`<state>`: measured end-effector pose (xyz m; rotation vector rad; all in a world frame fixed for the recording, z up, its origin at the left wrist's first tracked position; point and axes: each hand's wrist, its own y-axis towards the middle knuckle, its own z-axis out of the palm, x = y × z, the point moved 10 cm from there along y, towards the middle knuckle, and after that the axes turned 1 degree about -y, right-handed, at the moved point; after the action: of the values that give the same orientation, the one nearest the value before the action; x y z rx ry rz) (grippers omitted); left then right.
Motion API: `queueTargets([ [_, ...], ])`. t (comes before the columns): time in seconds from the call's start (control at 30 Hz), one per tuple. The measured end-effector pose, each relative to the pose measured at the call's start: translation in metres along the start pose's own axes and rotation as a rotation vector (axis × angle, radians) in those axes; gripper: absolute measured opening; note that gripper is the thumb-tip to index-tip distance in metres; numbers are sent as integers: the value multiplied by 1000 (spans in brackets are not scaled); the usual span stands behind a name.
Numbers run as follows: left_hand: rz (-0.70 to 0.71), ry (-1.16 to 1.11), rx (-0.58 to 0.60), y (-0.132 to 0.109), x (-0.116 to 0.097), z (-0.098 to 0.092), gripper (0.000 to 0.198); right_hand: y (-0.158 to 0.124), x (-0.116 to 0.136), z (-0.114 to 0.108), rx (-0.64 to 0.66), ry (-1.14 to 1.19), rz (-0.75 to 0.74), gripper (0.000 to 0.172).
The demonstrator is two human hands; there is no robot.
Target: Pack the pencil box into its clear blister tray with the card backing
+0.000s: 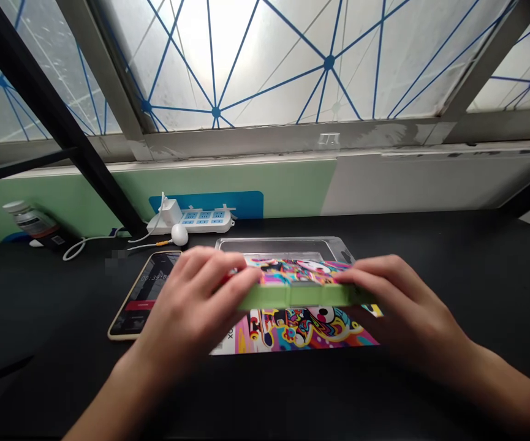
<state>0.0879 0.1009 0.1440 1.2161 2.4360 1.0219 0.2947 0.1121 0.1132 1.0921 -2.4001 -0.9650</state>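
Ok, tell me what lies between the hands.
In the head view, a green-edged case with a multicoloured top spans the gap, its ends held by the left hand and right hand. Lower in the picture, a multicoloured sheet shows.

Blk desk [453, 288]. L side: phone [131, 306], face up, partly hidden; timer digits + red bar on screen. Behind it: wht pwr strip [207, 225], wht adapter [170, 212] at L end, blue panel [249, 205] behind, grn wall [296, 184]. Wht cable [78, 250] loops nr wht-capped btl [39, 224]. Blk diag. post [103, 190] btwn btl & strip. Above: window [269, 49] w/ blue line pattern.
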Motion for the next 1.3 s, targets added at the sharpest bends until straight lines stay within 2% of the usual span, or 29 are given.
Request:
queueTargets([
  [0.1, -65, -59, 27, -28, -25, 4, 36, -32, 18, -6, -10, -17, -52, 48],
  [0.17, -143, -90, 20, -48, -33, 11, 37, -48, 30, -3, 36, -10, -102, 47],
  [0.27, -275, -123, 70, -74, -31, 29, 44, -60, 43, 9, 151, 28, -163, 42],
  [0.37, -423, -147, 128, -89, -17, 41, 47, -57, 47, 16, 151, 58, -161, 34],
  [0.47, -589, -237, 248, -101, -2, 57, 63, -52, 37, 20, 151, 61, -66, 26],
  [0.53, -673, -289, 303, -108, 4, 65, 73, -54, 23, 23, 186, 74, 37, 37],
  [0.67, -756, -318, 311, -116, 10, 72, 78, -72, -9, 30, 293, 134, 252, 59],
  [0.73, -777, -328, 322, -119, 11, 75, 81, -82, -20, 34, 347, 182, 353, 65],
  [0.87, -795, -359, 319, -119, 14, 76, 85, -86, -24, 37, 377, 268, 493, 56],
  [1.07, -919, -376, 226, -119, 18, 67, 94, -74, -22, 31, 358, 317, 539, 54],
  [1.17, -962, -401, 198, -121, 18, 64, 102, -67, -26, 24, 296, 300, 557, 47],
  [1.23, -956, -420, 224, -121, 16, 65, 107, -65, -34, 17, 227, 272, 619, 36],
  [1.3, -952, -433, 252, -121, 14, 66, 112, -67, -43, 12, 170, 236, 718, 36],
])
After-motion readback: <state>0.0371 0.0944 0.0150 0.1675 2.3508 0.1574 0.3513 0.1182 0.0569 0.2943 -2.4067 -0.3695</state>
